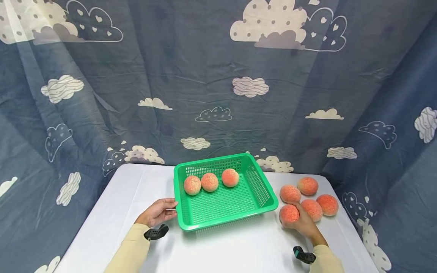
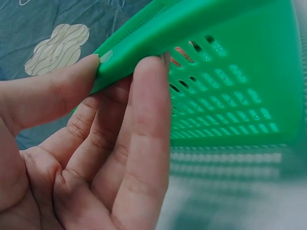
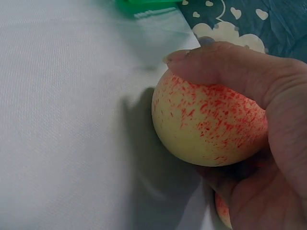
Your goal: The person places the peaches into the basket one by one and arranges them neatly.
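A green plastic basket point(image 1: 218, 223) with slotted walls stands at the middle of the table, and three peaches point(image 1: 209, 182) lie along its far left part. My left hand point(image 1: 159, 212) is at the basket's left side. In the left wrist view its thumb is on top of the rim point(image 2: 124, 52) and the fingers are under it, pinching the edge. To the right of the basket my right hand point(image 1: 304, 222) grips a red-speckled peach point(image 3: 206, 124), thumb on one side and fingers beneath. Several other peaches point(image 1: 311, 209) sit close around that hand.
A white cloth point(image 1: 235, 250) covers the table. Behind and at both sides hangs a dark blue curtain point(image 1: 191, 76) with cloud prints. Each wrist wears a black device point(image 1: 156, 232). The loose peaches stand near the table's right edge.
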`<action>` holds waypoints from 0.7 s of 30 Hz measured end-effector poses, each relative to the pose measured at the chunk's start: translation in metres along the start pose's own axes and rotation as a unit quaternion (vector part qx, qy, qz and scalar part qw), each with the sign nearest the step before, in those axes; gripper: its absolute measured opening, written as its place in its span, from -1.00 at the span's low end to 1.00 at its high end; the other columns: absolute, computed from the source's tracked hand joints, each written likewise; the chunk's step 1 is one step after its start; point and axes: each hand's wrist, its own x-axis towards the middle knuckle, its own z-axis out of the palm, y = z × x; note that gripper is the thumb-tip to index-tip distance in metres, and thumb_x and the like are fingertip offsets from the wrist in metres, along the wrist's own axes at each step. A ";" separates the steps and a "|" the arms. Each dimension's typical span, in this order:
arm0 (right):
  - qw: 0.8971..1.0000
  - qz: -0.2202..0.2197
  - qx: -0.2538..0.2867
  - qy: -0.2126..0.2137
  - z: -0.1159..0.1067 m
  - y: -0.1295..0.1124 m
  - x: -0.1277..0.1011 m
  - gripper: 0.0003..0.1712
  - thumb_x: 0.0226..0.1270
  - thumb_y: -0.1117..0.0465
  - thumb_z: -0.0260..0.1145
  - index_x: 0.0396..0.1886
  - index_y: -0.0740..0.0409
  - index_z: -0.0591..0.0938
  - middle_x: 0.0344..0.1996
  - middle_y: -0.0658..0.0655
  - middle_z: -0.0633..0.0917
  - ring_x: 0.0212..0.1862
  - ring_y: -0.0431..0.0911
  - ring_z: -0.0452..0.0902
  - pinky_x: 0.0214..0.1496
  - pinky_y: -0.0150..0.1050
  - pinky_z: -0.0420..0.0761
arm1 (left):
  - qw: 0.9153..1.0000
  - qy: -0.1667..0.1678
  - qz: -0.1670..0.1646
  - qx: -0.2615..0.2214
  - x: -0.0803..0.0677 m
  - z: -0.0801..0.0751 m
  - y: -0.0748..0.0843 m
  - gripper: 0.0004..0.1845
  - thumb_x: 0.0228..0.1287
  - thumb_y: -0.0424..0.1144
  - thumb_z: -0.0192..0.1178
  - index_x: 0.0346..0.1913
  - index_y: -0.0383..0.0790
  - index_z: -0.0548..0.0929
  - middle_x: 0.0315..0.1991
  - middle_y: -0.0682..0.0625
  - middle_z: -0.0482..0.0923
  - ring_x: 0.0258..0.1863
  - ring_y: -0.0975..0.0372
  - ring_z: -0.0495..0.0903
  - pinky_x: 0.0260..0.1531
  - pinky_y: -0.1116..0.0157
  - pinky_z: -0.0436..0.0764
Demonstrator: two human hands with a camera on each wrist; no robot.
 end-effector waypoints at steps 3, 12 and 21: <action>1.000 -0.006 -0.008 0.010 -0.002 -0.002 -0.001 0.10 -0.09 0.24 0.57 0.41 0.23 0.13 0.33 0.44 0.23 0.33 0.38 0.13 0.29 0.43 0.16 | 1.000 0.006 0.000 0.003 0.001 0.000 -0.001 -0.76 0.42 -0.36 0.08 0.06 -0.38 0.50 -0.35 0.00 0.66 -0.37 0.29 0.67 -0.18 0.35 0.69; 0.999 -0.016 0.013 0.028 -0.016 -0.020 -0.007 0.15 0.09 0.03 0.50 0.47 0.28 -0.01 0.40 0.46 0.12 0.39 0.35 0.04 0.38 0.34 0.12 | 1.000 0.004 0.002 -0.001 0.001 -0.001 -0.001 -0.84 0.40 -0.36 0.10 -0.03 -0.28 0.56 -0.34 0.01 0.67 -0.35 0.28 0.67 -0.19 0.35 0.69; 0.994 -0.039 0.063 0.074 -0.031 -0.036 -0.012 0.09 0.08 0.23 0.51 0.48 0.25 0.04 0.39 0.41 0.19 0.37 0.30 0.14 0.38 0.24 0.22 | 1.000 -0.010 0.000 -0.007 0.001 -0.001 0.001 -0.84 0.42 -0.37 0.07 -0.03 -0.29 0.57 -0.33 0.00 0.67 -0.36 0.28 0.67 -0.21 0.37 0.70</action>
